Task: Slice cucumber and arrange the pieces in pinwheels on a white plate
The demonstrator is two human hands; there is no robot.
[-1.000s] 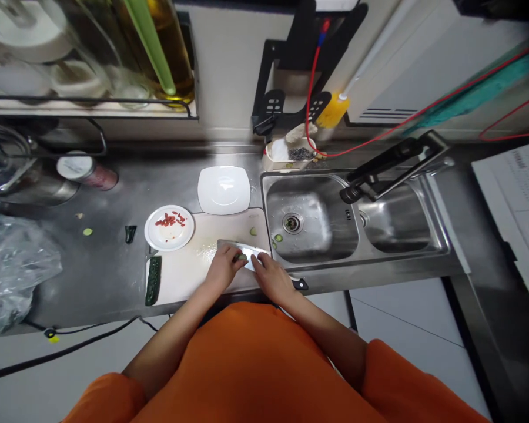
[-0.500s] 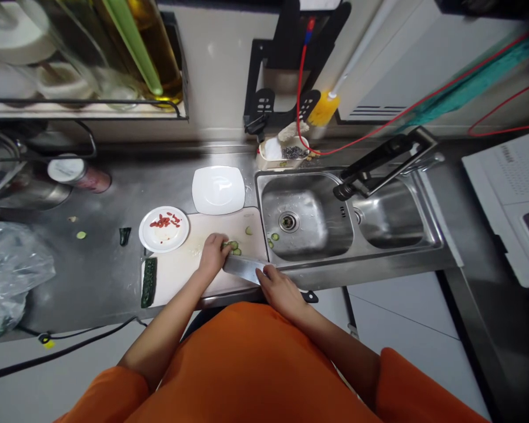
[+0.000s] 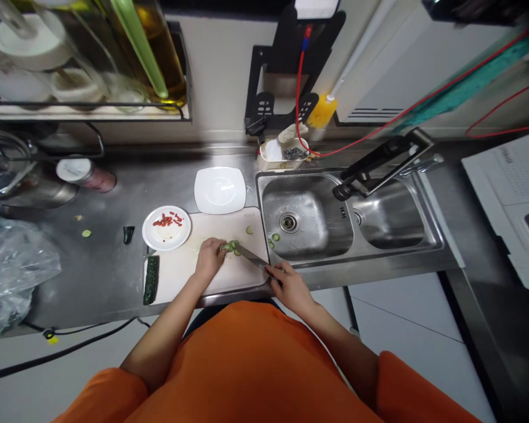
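Observation:
My left hand (image 3: pixel 208 258) rests on the white cutting board (image 3: pixel 176 282), its fingertips closed against a small cluster of cucumber slices (image 3: pixel 231 245). In my right hand (image 3: pixel 292 288) is the handle of a kitchen knife (image 3: pixel 252 257), gripped near the board's right edge. The blade points up and left, seen nearly edge-on, and its tip is beside the slices. One loose slice (image 3: pixel 249 230) lies farther back on the board. A dark green cucumber piece (image 3: pixel 150 280) lies along the board's left edge.
A round plate (image 3: pixel 150 239) with small red pieces overlaps the board's back left corner. Behind the board stands a white squarish plate (image 3: pixel 220 191). The double sink (image 3: pixel 321 226) borders the board on the right, with a few slices near its edge. A plastic bag (image 3: pixel 17 264) lies at left.
The knife has turned from showing its broad blade face to nearly edge-on, its tip now beside the slices. My right hand has shifted slightly right; my left stays by the slices.

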